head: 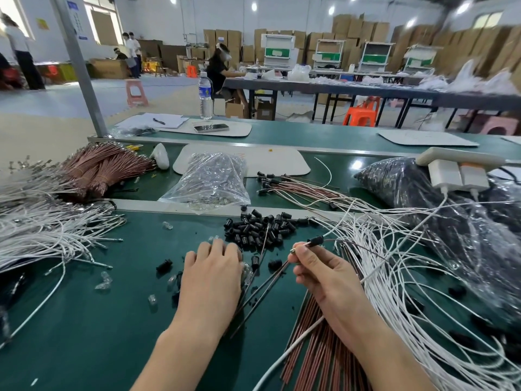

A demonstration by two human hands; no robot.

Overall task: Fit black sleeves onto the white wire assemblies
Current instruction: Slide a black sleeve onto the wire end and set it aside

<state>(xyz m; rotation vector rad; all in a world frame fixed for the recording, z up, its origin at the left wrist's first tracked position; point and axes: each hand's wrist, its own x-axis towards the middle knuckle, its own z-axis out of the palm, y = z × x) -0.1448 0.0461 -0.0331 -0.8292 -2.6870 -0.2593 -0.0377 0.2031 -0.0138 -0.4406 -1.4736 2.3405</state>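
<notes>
A heap of small black sleeves (260, 228) lies on the green bench just beyond my hands. My right hand (324, 275) pinches the metal-tipped ends of a white wire and a brown wire; a black sleeve (315, 240) sits on them just past my fingertips. My left hand (214, 275) lies palm down on the bench at the near edge of the heap, fingers curled over small parts I cannot make out. Loose white wires (400, 266) fan out to the right, and another mass of white wires (42, 232) lies at the left.
Brown wires (318, 351) lie under my right wrist. A clear bag of small parts (211, 179) and bundled brown wires (104, 167) sit behind the heap, a dark plastic bag (439, 210) with a power strip (456, 167) at right. Small clear bulbs (103, 280) are scattered at left.
</notes>
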